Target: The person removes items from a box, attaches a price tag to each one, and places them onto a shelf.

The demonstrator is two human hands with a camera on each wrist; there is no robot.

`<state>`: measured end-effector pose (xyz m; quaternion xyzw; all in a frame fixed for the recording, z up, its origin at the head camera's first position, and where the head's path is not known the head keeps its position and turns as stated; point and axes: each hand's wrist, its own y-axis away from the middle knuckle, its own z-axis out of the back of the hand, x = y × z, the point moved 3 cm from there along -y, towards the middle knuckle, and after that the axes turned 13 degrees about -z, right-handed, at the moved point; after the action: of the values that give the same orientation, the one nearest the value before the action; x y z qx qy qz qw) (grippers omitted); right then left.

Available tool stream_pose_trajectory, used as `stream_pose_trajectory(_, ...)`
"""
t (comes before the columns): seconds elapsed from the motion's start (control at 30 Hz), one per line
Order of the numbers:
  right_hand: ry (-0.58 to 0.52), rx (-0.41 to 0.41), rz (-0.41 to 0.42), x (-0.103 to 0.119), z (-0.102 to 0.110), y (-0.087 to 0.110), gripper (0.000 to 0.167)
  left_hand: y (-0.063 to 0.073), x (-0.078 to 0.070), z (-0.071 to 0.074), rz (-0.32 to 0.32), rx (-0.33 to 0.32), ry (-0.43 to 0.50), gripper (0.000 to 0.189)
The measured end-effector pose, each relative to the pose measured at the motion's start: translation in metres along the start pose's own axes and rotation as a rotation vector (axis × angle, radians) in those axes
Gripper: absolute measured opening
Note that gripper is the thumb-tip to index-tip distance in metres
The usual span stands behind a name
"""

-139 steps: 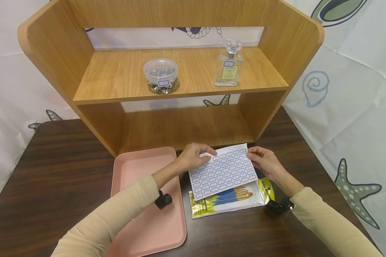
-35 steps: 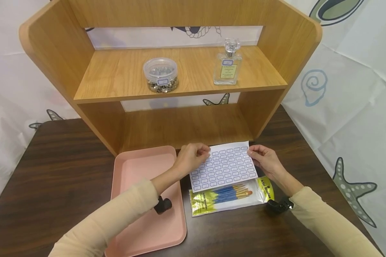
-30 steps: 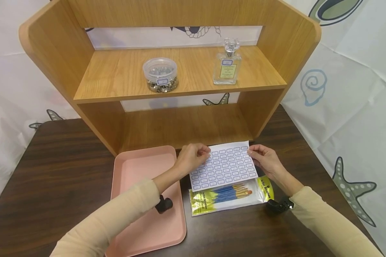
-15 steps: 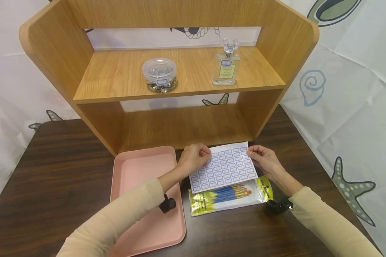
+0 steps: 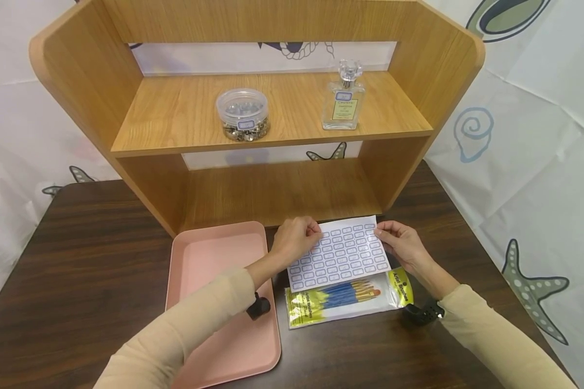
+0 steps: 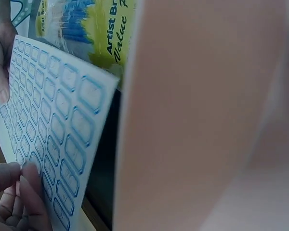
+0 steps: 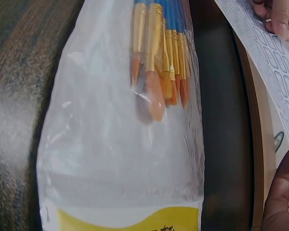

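Note:
A white sheet of blue-framed sticker labels (image 5: 345, 254) slants above a pack of artist brushes (image 5: 345, 308), covering part of it in the head view. My right hand (image 5: 403, 244) pinches the sheet's upper right corner between thumb and fingers. Over the sheet's upper left part is my left hand (image 5: 294, 237). In the left wrist view the left hand (image 6: 19, 197) has thumb and index fingertips pressed together right at one label, pinching it at the sheet's face. The brushes (image 7: 156, 62) lie inside their clear plastic sleeve, seen close in the right wrist view.
A pink tray (image 5: 263, 356) lies under my left forearm. Behind stands a wooden shelf unit (image 5: 282, 189), bearing a labelled clear jar (image 5: 243, 113) of small metal pieces and a labelled perfume bottle (image 5: 343, 108). A patterned white sheet hangs around the dark table (image 5: 78, 259).
My left thumb left the sheet's top edge, and the fingertips came together on its face. The sheet's lower edge rose slightly. Lately the left forearm shifted a little right; the right hand stayed put.

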<state>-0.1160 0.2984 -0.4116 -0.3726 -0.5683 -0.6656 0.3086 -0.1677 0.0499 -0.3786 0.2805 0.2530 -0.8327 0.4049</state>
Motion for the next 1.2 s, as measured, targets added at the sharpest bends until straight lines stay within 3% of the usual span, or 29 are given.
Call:
stream_pose_trajectory(0.33,-0.011,0.012,0.009,0.0,-0.002,-0.003,0.004,0.001,0.0,-0.002,-0.02,-0.013,0.026,0.004)
stream_pose_trajectory(0.53,-0.002,-0.023,0.003,0.001,0.0,-0.002,0.003,0.002,0.002,0.002,-0.037,-0.034,0.121,0.004)
stream_pose_trajectory(0.73,0.01,-0.067,-0.005,-0.002,0.008,-0.006,0.003,0.006,0.004,0.004,0.017,-0.013,0.241,0.005)
stream_pose_trajectory(1.0,0.073,-0.091,0.061,-0.005,0.011,-0.008,0.016,0.015,0.0,0.007,0.045,0.01,0.335,0.005)
stream_pose_trajectory(1.2,0.205,-0.131,0.118,-0.005,0.012,-0.009,0.031,0.019,-0.001,0.01,0.047,-0.003,0.387,0.005)
